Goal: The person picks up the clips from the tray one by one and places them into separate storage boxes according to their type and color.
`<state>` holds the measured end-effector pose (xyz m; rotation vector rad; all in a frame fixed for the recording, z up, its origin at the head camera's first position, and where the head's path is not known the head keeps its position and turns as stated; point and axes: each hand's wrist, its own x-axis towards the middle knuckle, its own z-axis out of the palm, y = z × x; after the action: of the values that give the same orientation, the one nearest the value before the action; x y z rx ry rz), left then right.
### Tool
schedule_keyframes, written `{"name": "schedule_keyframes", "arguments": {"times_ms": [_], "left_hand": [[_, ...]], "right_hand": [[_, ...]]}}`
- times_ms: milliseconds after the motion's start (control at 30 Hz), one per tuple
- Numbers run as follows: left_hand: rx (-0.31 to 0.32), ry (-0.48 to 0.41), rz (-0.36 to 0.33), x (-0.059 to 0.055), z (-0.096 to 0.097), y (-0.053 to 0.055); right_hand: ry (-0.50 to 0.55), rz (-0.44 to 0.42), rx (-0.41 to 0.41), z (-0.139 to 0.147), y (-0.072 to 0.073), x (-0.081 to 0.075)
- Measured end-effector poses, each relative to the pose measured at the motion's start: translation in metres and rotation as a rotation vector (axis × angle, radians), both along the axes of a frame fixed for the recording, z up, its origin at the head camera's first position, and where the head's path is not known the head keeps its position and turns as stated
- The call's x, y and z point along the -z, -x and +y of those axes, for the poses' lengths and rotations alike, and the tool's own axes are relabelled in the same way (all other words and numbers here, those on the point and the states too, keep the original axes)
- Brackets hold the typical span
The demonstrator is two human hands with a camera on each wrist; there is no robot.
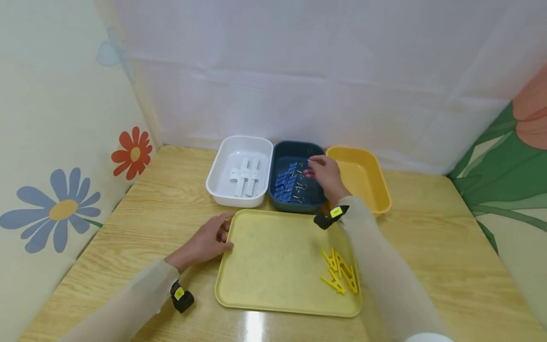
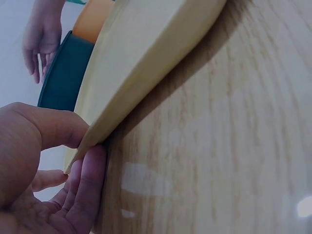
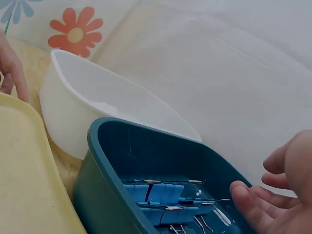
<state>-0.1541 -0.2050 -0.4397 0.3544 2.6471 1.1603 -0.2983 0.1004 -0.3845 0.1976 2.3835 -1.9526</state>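
Observation:
My left hand (image 1: pixel 210 240) grips the left rim of a pale yellow tray (image 1: pixel 273 266), thumb on one side and fingers on the other in the left wrist view. Several yellow clothespins (image 1: pixel 339 270) lie on the tray's right part. Above a dark teal bin (image 3: pixel 114 161), my right hand (image 1: pixel 326 175) hovers with loosely bent fingers and nothing visible between them. Inside that bin several blue binder clips (image 1: pixel 285 183) with metal handles lie in rows. Several white clips (image 1: pixel 245 177) sit in the white bin (image 1: pixel 218 190) to its left.
A yellow-orange bin (image 1: pixel 380 175) stands right of the teal one, partly behind my right arm. The three bins line up between the tray and a white cloth backdrop (image 1: pixel 299 71). A wooden table (image 1: pixel 440 256) carries everything; flower-patterned panels (image 1: pixel 55 118) flank it.

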Motion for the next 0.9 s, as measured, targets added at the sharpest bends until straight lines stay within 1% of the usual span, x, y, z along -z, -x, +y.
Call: {"name": "schedule_keyframes", "arguments": {"times_ms": [200,433,667,900], "left_hand": [[0.001,-0.007,0.001,0.001,0.0,0.001],[0.002,-0.013,-0.003,0.001,-0.001,0.002],[-0.003,-0.013,-0.003,0.001,-0.001,0.002],[0.009,-0.023,0.032,0.002,-0.002,0.001]], "right_hand": [[-0.017,-0.034,0.012,0.009,-0.003,-0.003],[0.017,-0.029,0.008,0.014,-0.007,-0.006],[0.006,-0.026,-0.01,0.015,-0.015,-0.01],[-0.023,-0.028,-0.028,0.017,-0.022,-0.011]]}}
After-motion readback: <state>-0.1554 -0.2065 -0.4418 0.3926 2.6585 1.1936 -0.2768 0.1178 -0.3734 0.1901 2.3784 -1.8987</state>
